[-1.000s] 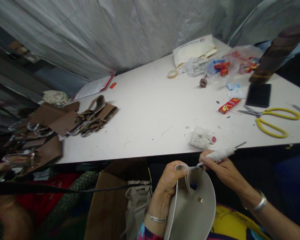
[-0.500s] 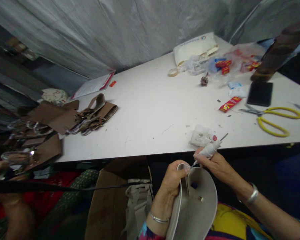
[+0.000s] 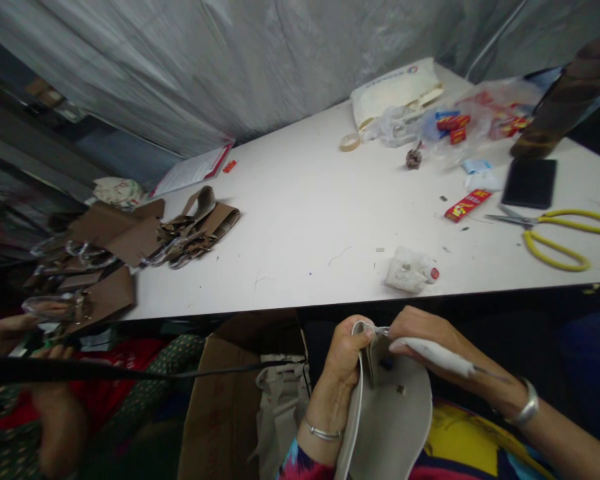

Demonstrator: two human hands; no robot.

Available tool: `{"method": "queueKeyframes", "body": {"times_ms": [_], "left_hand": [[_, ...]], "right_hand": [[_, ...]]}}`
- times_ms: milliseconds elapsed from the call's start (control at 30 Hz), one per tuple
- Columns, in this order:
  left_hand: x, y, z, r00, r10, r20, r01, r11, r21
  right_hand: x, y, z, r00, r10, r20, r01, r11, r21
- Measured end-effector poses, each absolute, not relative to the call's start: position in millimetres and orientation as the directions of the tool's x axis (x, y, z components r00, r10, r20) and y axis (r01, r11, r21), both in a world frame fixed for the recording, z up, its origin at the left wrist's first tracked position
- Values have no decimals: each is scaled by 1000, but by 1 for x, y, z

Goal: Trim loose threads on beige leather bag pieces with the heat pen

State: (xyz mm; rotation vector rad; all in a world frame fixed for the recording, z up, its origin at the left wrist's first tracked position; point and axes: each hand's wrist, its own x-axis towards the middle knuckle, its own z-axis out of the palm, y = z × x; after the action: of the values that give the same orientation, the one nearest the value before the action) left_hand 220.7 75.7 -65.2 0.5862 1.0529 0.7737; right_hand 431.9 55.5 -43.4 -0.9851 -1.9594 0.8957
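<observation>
An off-white bag piece with a small metal stud hangs at the front, curled open towards me. My left hand is closed on its upper edge, with thumb and fingers pinching a folded corner. Across that corner, my right hand is closed, fingertips at a small strand or fitting on the edge; what exactly they pinch is hidden. Lying through the same hand is a white-wrapped tool, its thin metal spike pointing right towards the wrist.
On the white table lie yellow-handled scissors, a small clear packet, a red packet and a tape roll. Brown bag pieces are heaped left, beside a co-worker's hands. Below stands a cardboard box.
My right hand has turned, swinging the white-wrapped tool from pointing at the bag edge to lying back across the palm. Its fingertips have come to the edge. My left hand keeps its hold.
</observation>
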Motion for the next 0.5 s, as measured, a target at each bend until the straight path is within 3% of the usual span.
{"method": "queueKeyframes", "body": {"times_ms": [67, 133, 233, 333, 433, 500], "left_hand": [[220, 75, -64, 277, 804, -526, -279, 591, 757], [219, 74, -60, 264, 814, -518, -273, 578, 769], [217, 71, -53, 219, 840, -497, -251, 541, 803], [218, 66, -45, 191, 876, -442, -205, 476, 855], [225, 57, -41, 155, 925, -347, -119, 366, 923], [228, 48, -36, 68, 962, -264, -36, 267, 963]], "right_hand": [[434, 53, -42, -463, 818, 342, 341, 521, -783], [433, 48, -45, -393, 837, 381, 313, 512, -800], [425, 40, -54, -197, 902, 384, 272, 426, -863], [411, 30, -58, -82, 954, 288, 280, 299, -912], [400, 19, -51, -130, 973, 190, 255, 218, -942], [391, 16, -44, -148, 965, 215, 259, 247, -934]]}}
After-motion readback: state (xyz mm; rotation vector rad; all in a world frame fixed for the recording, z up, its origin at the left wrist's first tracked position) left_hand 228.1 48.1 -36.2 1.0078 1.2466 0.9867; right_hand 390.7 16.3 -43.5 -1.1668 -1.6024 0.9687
